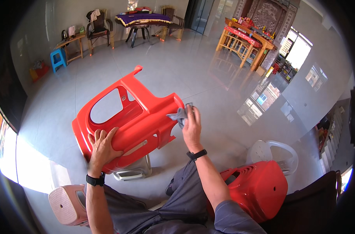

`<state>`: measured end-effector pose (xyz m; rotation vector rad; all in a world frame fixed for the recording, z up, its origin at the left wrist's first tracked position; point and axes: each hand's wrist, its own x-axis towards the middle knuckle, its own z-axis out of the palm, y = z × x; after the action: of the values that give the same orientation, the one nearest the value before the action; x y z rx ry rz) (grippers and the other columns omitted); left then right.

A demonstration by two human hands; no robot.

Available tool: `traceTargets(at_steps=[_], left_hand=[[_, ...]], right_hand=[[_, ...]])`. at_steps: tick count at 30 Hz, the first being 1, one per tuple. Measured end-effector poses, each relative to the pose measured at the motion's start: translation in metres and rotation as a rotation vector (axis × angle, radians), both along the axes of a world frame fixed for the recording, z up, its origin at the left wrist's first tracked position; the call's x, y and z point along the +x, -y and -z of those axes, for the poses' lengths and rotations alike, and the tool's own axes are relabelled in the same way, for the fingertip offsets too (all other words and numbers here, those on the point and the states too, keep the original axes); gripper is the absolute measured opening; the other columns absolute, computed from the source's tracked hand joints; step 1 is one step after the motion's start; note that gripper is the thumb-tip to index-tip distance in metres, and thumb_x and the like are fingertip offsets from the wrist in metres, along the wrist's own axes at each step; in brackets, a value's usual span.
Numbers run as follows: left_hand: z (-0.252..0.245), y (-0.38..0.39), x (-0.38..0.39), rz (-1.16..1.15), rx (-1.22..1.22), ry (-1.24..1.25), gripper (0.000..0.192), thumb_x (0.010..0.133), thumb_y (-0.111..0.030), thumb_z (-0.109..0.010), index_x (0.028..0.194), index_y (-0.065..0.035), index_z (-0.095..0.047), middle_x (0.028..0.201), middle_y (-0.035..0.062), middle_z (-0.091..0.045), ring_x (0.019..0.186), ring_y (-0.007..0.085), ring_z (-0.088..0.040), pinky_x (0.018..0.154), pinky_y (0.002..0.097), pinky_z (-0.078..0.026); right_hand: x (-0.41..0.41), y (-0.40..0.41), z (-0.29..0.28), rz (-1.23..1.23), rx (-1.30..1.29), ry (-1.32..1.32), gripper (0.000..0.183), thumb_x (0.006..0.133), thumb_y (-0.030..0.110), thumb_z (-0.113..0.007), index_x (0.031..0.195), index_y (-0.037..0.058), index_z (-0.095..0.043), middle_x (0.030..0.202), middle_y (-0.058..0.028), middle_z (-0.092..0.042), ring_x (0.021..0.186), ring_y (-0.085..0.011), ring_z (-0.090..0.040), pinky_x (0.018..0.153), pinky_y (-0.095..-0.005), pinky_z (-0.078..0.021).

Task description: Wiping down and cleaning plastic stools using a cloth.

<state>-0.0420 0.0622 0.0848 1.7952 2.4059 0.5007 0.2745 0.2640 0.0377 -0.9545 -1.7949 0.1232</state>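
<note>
In front of me, a red plastic stool (130,125) lies on its side, its open legs facing up and to the right. My left hand (103,149) grips it near the seat end, with the fingers spread over a leg and the thumb along its side. A crumpled grey cloth (180,115) is pinched in my right hand (192,130) against the foot end of the same leg. Under the stool, a pale piece of furniture with a metallic-looking rim (136,171) shows only in part.
A second red stool (265,187) stands tilted by my right arm, near a white plastic chair (288,149). To my left is a pink stool (65,204). Farther off are a blue stool (58,58), a cloth-covered table (143,20) and a wooden altar table (247,38).
</note>
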Motion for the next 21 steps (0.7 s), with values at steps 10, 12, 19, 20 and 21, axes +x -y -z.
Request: traceTargets(at_steps=[10, 12, 19, 20, 21], left_hand=[[0.0, -0.001, 0.002, 0.002, -0.003, -0.011, 0.11, 0.059, -0.039, -0.096, 0.159, -0.0229, -0.053, 0.135, 0.0129, -0.059, 0.146, 0.0422, -0.043, 0.128, 0.0766, -0.015], [0.001, 0.003, -0.001, -0.017, 0.012, -0.027, 0.11, 0.059, -0.04, -0.096, 0.159, -0.0226, -0.054, 0.135, 0.0128, -0.06, 0.145, 0.0413, -0.044, 0.128, 0.0766, -0.015], [0.007, -0.005, 0.002, 0.01, 0.058, -0.004, 0.107, 0.06, -0.037, -0.094, 0.158, -0.0248, -0.055, 0.132, 0.0131, -0.06, 0.146, 0.0439, -0.043, 0.125, 0.0799, -0.016], [0.006, -0.006, 0.001, 0.014, 0.048, -0.008, 0.107, 0.06, -0.037, -0.094, 0.158, -0.0248, -0.055, 0.132, 0.0131, -0.06, 0.146, 0.0437, -0.043, 0.125, 0.0798, -0.016], [0.006, -0.005, 0.001, 0.019, 0.039, -0.011, 0.107, 0.059, -0.037, -0.094, 0.158, -0.0249, -0.055, 0.132, 0.013, -0.06, 0.146, 0.0435, -0.043, 0.125, 0.0796, -0.016]], right_hand=[[0.005, 0.039, 0.018, 0.138, -0.19, 0.134, 0.054, 0.09, -0.003, -0.066, 0.142, 0.0083, -0.062, 0.122, -0.0169, -0.06, 0.103, -0.0387, -0.07, 0.087, -0.0487, -0.0599], [0.005, 0.03, 0.005, 0.088, 0.002, 0.224, 0.054, 0.091, -0.001, -0.066, 0.143, 0.0108, -0.063, 0.119, -0.0149, -0.06, 0.098, -0.0373, -0.072, 0.08, -0.049, -0.0611], [-0.008, 0.02, -0.002, 0.112, -0.342, 0.47, 0.067, 0.091, 0.005, -0.07, 0.155, 0.0068, -0.049, 0.118, -0.0211, -0.06, 0.097, -0.0423, -0.072, 0.077, -0.0527, -0.0608], [-0.013, 0.024, 0.001, 0.109, -0.345, 0.469, 0.067, 0.091, 0.005, -0.07, 0.155, 0.0068, -0.049, 0.118, -0.0211, -0.06, 0.097, -0.0423, -0.072, 0.077, -0.0527, -0.0608], [-0.017, 0.03, 0.006, 0.079, -0.32, 0.442, 0.07, 0.091, 0.006, -0.069, 0.157, 0.0058, -0.046, 0.119, -0.0217, -0.06, 0.097, -0.0435, -0.071, 0.078, -0.0534, -0.0607]])
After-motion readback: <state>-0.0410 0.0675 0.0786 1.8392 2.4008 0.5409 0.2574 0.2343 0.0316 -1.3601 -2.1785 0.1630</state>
